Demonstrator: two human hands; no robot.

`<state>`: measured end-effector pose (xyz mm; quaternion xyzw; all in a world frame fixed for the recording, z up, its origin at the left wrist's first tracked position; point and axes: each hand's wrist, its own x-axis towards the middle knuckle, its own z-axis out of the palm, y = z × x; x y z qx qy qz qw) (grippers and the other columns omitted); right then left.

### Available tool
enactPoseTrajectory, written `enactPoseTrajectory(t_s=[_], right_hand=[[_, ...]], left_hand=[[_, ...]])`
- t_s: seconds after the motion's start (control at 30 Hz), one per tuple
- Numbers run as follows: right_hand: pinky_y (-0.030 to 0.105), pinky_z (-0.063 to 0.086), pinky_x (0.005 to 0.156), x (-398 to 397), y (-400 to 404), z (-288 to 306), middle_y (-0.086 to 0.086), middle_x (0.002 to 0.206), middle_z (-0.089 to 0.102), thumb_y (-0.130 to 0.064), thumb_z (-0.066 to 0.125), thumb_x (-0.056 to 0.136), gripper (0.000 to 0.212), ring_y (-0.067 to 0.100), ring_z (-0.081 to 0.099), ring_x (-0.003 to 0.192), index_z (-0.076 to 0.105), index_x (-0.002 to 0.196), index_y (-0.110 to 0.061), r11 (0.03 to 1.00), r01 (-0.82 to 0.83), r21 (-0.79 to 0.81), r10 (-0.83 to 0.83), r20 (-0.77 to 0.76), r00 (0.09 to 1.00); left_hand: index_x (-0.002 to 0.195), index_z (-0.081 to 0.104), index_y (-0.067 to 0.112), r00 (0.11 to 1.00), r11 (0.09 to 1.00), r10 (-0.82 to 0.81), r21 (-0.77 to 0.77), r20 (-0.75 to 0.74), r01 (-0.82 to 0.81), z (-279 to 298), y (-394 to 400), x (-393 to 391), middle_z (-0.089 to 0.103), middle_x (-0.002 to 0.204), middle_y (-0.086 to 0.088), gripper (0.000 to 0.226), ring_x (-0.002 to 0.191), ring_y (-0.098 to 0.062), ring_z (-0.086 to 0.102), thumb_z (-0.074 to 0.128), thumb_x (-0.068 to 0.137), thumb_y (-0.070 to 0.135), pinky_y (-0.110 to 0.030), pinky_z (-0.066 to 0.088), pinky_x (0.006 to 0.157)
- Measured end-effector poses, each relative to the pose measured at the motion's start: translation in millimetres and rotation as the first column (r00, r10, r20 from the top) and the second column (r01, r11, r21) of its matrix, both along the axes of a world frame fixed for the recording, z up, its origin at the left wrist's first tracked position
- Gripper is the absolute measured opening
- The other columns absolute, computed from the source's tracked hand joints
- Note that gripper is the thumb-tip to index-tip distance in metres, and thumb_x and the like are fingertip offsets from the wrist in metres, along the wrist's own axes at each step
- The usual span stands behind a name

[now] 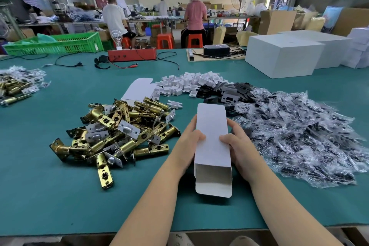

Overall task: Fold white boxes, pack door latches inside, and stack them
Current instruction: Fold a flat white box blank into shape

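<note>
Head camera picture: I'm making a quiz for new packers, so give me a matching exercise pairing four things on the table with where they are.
Things:
1. white box
2. brass latches
3. clear bags
4. green crate

Places:
A. far left edge of the table
B. piled left of the hands
C. heaped right of the hands
D. held between the left hand and the right hand

Pairs: 1-D, 2-B, 3-C, 4-A
</note>
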<state>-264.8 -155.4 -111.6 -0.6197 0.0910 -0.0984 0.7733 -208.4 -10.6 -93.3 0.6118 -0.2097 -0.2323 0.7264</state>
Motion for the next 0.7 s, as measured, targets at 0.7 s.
enactPoseTrajectory(t_s=[0.7], right_hand=[[0.037, 0.056, 0.068, 2.9, 1.0, -2.2, 0.002, 0.092, 0.074, -0.025, 0.066, 0.08, 0.039, 0.019, 0.07, 0.078, 0.053, 0.116, -0.017, 0.998, 0.056, 0.02, -0.056, 0.011, 0.998]], left_hand=[[0.067, 0.066, 0.024, 0.979, 0.974, 0.203, 0.105, -0.009, -0.201, 4.0, 0.0, 0.5, 0.065, 0.071, 0.006, 0.036, 0.062, -0.008, 0.061, 0.046, 0.096, 0.031, -0.021, 0.045, 0.051]])
